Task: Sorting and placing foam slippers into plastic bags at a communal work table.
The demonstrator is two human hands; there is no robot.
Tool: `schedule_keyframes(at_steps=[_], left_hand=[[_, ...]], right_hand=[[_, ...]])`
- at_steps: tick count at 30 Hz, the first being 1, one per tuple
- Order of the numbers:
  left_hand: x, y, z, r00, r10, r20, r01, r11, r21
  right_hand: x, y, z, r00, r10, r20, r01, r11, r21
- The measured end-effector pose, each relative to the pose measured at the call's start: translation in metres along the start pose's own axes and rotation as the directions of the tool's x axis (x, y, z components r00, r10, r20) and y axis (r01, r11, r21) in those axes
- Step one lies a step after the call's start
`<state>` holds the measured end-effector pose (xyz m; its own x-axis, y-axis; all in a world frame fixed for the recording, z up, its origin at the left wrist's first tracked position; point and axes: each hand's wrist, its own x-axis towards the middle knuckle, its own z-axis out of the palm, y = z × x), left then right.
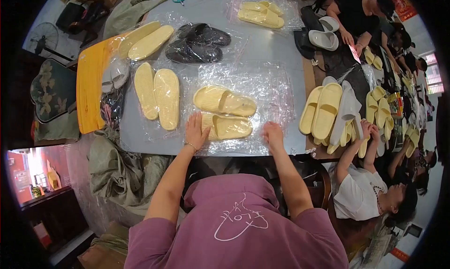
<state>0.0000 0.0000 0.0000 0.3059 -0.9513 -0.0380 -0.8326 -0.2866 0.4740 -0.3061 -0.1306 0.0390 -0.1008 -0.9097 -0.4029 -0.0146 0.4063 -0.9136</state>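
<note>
A pair of pale yellow slippers (225, 112) lies on a clear plastic bag (262, 88) near the table's front edge. My left hand (196, 130) rests flat on the nearer slipper's heel end, fingers spread. On the bag's front right edge my right hand (272, 134) presses down with its fingers curled; whether it pinches the plastic is unclear.
On the grey table (262, 44) lie more bagged slippers: yellow soles up (157, 95), a black pair (197, 44), yellow pairs at the back (260, 13) and back left (145, 40). A yellow board (89, 90) lies left. Other people handle stacked slippers (328, 112) at the right.
</note>
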Motion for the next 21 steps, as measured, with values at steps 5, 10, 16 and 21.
schedule_keyframes(at_steps=[5, 10, 16, 21], left_hand=[[0.019, 0.022, -0.041, 0.995, -0.027, 0.098, 0.030, 0.999, -0.026], [0.028, 0.001, -0.041, 0.971, 0.114, 0.208, -0.099, 0.992, -0.082], [0.019, -0.018, -0.006, 0.979, -0.028, 0.204, 0.102, 0.927, -0.361], [0.022, -0.049, 0.023, 0.977, -0.165, 0.138, 0.212, 0.851, -0.481]], right_hand=[[0.018, -0.057, -0.016, 0.674, 0.474, 0.566, 0.218, 0.605, -0.766], [0.050, -0.042, 0.063, 0.613, -0.078, 0.786, 0.661, 0.596, -0.456], [0.003, -0.024, 0.149, 0.317, -0.285, 0.905, 0.947, 0.139, -0.288], [0.014, -0.018, 0.142, 0.370, -0.271, 0.888, 0.915, 0.272, -0.298]])
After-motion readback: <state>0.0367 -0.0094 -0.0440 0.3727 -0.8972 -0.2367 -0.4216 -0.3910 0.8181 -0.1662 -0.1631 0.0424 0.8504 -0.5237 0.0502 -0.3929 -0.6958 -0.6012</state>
